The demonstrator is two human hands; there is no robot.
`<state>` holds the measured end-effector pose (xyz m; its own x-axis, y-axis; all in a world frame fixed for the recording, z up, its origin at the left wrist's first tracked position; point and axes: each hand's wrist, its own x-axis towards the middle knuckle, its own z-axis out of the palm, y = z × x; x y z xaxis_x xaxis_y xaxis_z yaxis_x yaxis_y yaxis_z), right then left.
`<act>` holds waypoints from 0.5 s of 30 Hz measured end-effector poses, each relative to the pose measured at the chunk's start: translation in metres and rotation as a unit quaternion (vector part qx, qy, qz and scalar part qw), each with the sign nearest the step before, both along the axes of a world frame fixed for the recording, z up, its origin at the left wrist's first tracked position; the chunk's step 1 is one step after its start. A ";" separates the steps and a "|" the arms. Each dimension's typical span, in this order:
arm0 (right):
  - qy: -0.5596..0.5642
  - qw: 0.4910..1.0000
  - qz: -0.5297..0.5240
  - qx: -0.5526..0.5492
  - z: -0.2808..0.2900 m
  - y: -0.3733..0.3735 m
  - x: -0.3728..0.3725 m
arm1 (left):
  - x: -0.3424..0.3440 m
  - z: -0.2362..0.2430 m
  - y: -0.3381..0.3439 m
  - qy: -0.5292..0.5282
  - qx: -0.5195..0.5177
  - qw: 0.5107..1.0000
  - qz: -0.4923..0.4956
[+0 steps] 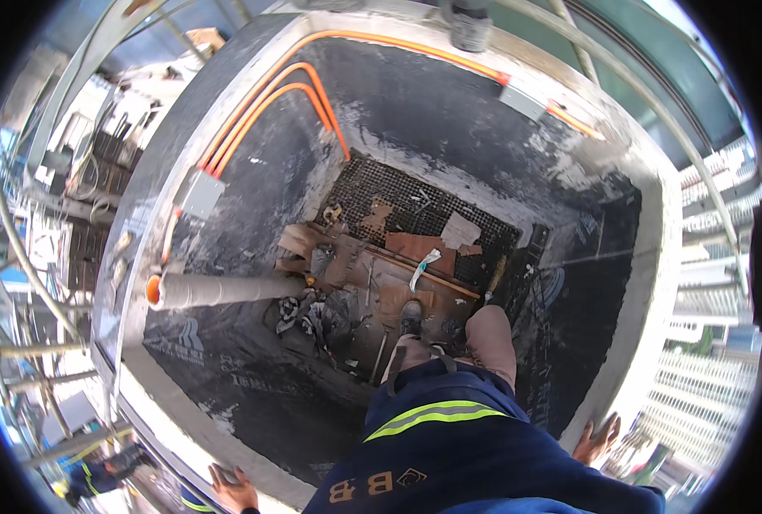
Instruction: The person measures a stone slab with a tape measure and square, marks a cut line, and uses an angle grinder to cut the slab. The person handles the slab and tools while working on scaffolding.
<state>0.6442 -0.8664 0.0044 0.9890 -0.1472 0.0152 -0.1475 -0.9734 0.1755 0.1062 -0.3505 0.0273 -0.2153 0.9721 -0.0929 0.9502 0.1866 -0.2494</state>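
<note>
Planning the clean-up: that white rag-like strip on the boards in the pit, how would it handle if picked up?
The white strip lies bent and draped over the boards, so probably floppy. It looks thin, so likely light. It seems loose, not pinned, though that is hard to tell.

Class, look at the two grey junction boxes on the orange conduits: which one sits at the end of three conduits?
The left grey box: three orange conduits reach it, while the upper-right box sits on one.

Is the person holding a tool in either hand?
No. The left hand and the right hand both rest open and flat on the concrete rim of the shaft, with nothing in them.
</note>
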 end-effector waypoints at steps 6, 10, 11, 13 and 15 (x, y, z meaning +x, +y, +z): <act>0.017 1.000 0.014 -0.008 -0.013 0.003 0.028 | -0.005 0.011 -0.009 -0.010 0.036 0.999 -0.004; 0.030 0.998 0.011 -0.051 0.010 0.028 0.028 | -0.004 0.007 -0.005 -0.009 0.038 0.999 -0.018; 0.035 0.997 0.017 -0.061 0.016 0.040 0.024 | -0.004 0.007 0.002 -0.026 0.046 0.998 -0.021; 0.026 0.995 0.067 -0.072 0.026 0.079 0.029 | 0.010 0.014 0.008 -0.029 0.028 0.999 -0.003; -0.008 0.984 0.179 -0.026 0.016 0.135 0.066 | -0.008 0.000 -0.001 -0.013 0.050 0.998 -0.022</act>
